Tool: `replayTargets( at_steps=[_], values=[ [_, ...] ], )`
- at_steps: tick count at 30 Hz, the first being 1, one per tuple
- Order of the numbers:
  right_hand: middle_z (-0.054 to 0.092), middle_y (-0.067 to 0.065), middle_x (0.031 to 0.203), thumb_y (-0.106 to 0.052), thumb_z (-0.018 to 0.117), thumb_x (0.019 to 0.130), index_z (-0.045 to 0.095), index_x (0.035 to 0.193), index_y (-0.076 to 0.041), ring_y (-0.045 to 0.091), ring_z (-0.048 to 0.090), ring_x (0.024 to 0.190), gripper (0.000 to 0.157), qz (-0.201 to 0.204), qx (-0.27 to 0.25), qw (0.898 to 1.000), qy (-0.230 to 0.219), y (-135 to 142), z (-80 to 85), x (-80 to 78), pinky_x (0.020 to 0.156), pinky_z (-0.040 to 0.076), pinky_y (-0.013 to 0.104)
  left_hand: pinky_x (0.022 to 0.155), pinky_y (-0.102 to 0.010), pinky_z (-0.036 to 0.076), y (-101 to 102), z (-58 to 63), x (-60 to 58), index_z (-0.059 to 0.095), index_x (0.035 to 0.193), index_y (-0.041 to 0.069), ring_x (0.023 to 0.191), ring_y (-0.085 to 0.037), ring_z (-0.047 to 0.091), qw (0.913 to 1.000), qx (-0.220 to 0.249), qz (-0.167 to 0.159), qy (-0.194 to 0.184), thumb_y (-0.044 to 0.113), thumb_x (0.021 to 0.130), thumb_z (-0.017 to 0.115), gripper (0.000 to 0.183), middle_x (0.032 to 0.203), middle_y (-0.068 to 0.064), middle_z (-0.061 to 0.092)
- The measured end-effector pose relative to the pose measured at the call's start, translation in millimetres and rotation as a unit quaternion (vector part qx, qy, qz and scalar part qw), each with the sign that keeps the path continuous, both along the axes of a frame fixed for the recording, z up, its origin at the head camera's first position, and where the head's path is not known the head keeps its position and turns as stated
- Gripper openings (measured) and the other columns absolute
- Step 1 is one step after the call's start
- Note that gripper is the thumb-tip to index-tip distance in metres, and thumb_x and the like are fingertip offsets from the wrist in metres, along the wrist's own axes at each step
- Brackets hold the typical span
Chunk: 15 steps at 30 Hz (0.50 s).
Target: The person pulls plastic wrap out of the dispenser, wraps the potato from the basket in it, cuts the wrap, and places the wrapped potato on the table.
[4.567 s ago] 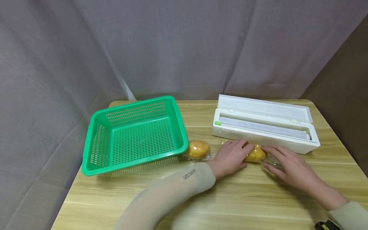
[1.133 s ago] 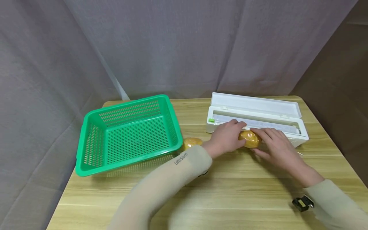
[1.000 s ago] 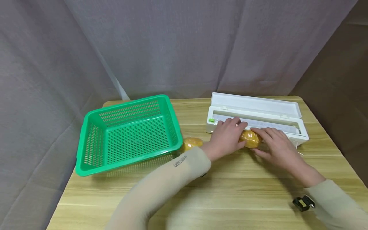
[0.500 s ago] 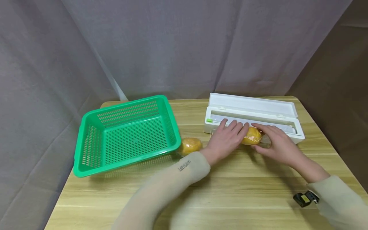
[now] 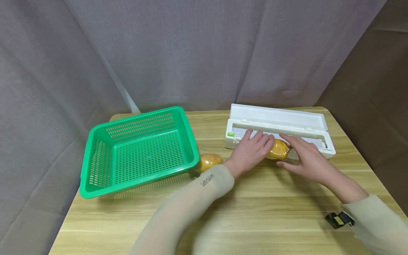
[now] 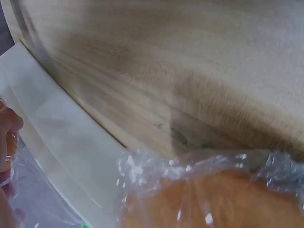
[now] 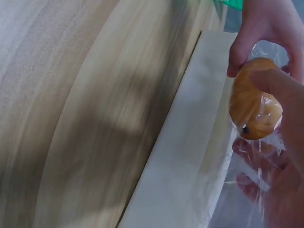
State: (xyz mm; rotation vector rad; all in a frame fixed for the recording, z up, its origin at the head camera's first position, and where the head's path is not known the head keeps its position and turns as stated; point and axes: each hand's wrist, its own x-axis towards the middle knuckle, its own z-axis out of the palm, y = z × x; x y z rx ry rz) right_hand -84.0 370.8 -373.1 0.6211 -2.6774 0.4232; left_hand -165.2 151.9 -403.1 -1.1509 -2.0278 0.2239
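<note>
An oval golden-yellow, mango-like fruit (image 5: 278,149) in clear film is held against the front of the open white cling film box (image 5: 329,146). My left hand (image 5: 252,150) grips its left end, fingers over the box's front edge; its thumb is hidden in the head view. My right hand (image 5: 307,159) is curled round the other end, fingers above and thumb below. In the right wrist view the fruit (image 7: 254,102) shows a dark spot, with loose film around it. A second wrapped fruit (image 5: 210,162) lies beside my left wrist, large in the left wrist view (image 6: 209,204).
A green perforated basket (image 5: 140,152) stands on the left of the wooden table (image 5: 271,219). The box's lid (image 5: 277,116) leans back, and a green slider (image 5: 230,134) sits at its left end. A grey curtain (image 5: 178,53) hangs behind.
The fruit has gone from the tabletop up to the box's front edge, both hands moving with it. In the last second my left fingers have spread over the edge and my right thumb has shifted slightly.
</note>
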Motion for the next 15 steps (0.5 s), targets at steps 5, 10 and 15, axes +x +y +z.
replayTargets(
  at_steps=[5, 10, 15],
  values=[
    [0.061, 0.026, 0.134, -0.071, 0.062, 0.097, 0.052, 0.151, -0.002, 0.049, 0.062, 0.114, 0.088, 0.011, 0.043, 0.997, 0.063, -1, -2.9, -0.7, 0.087, 0.044, 0.068, 0.101, -0.037, 0.049, -1, 6.6, -1.6, 0.062, 0.137, 0.017, 0.116, -0.014, 0.063, 1.0, 0.003, 0.0, 0.003, 0.016, 0.112, 0.042, 0.032, 0.125, 0.005, 0.069],
    [0.064, 0.026, 0.127, -0.068, 0.058, 0.101, 0.055, 0.147, 0.0, 0.049, 0.06, 0.113, 0.082, 0.014, 0.095, 0.989, 0.111, 1, -3.4, -5.3, 0.091, 0.046, 0.067, 0.101, -0.038, 0.049, -2, 15.0, -1.5, 0.064, 0.134, 0.018, 0.116, -0.015, 0.063, 1.0, 0.007, -0.004, 0.001, 0.019, 0.112, 0.044, 0.029, 0.123, 0.005, 0.07],
    [0.066, 0.024, 0.116, -0.018, 0.097, 0.065, 0.056, 0.145, 0.0, 0.047, 0.063, 0.103, 0.091, 0.018, 0.113, 0.986, 0.124, 4, 6.2, -11.4, 0.092, 0.048, 0.064, 0.1, -0.037, 0.049, -2, 30.2, -2.5, 0.064, 0.132, 0.019, 0.115, -0.014, 0.062, 0.9998, 0.002, 0.007, -0.018, 0.029, 0.108, 0.054, 0.028, 0.122, 0.007, 0.07]
  ],
)
